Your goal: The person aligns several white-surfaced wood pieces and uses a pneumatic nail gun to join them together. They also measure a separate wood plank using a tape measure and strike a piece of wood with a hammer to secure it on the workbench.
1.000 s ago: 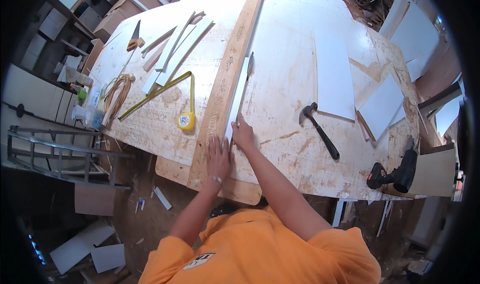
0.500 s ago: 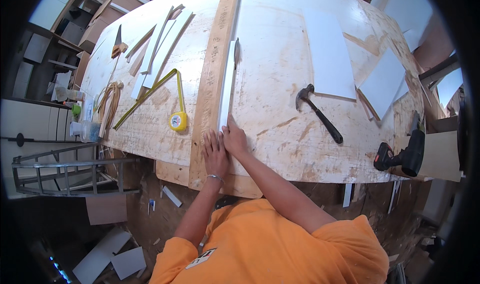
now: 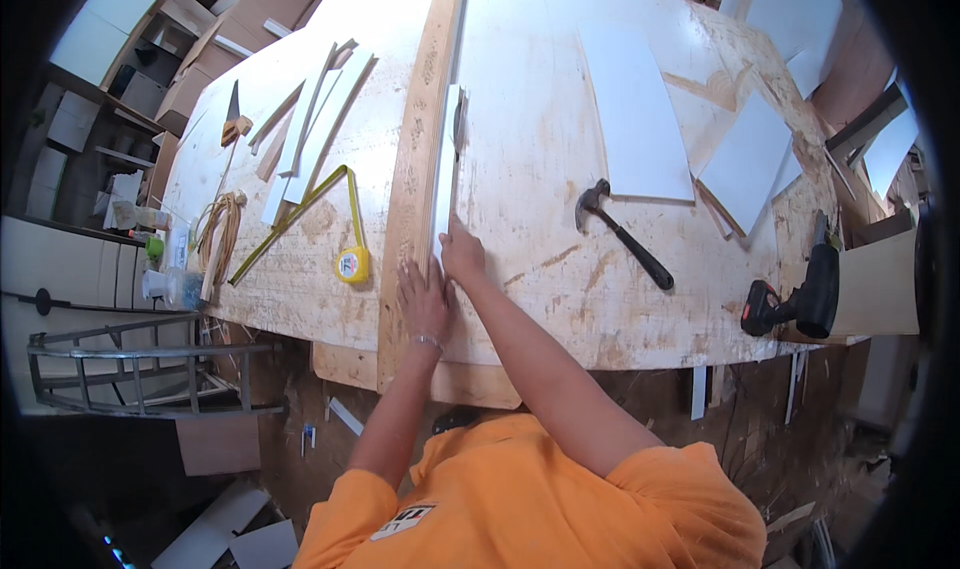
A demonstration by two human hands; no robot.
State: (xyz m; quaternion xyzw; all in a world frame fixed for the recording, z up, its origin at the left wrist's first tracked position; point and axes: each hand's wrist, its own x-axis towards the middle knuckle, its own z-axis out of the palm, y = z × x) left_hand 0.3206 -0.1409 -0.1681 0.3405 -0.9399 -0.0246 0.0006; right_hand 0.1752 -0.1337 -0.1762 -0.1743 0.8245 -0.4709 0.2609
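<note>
A long wooden board (image 3: pixel 412 159) with dark marks runs away from me across the worktable. Along its right side lies a narrow white strip (image 3: pixel 447 169). My left hand (image 3: pixel 424 301) rests flat on the near part of the board, fingers stretched forward. Just ahead and to the right, my right hand (image 3: pixel 463 255) is closed on the strip's near part, index finger pointing along it. Beside the strip's far end is a slim dark piece (image 3: pixel 459 129), too small to name. A yellow tape measure (image 3: pixel 352 264) with its blade drawn out lies left of the board.
A claw hammer (image 3: pixel 627 237) lies right of my hands, near white panels (image 3: pixel 640 119). A cordless drill (image 3: pixel 800 304) sits at the table's right edge. Cut strips (image 3: pixel 325 119), a handsaw (image 3: pixel 235 124) and a cord bundle (image 3: pixel 218 224) lie left. A metal ladder (image 3: pixel 150 364) stands beside the table.
My right hand has slid forward along the white strip, slightly ahead of my left hand. The left hand stays on the board. The whole view has shifted a little.
</note>
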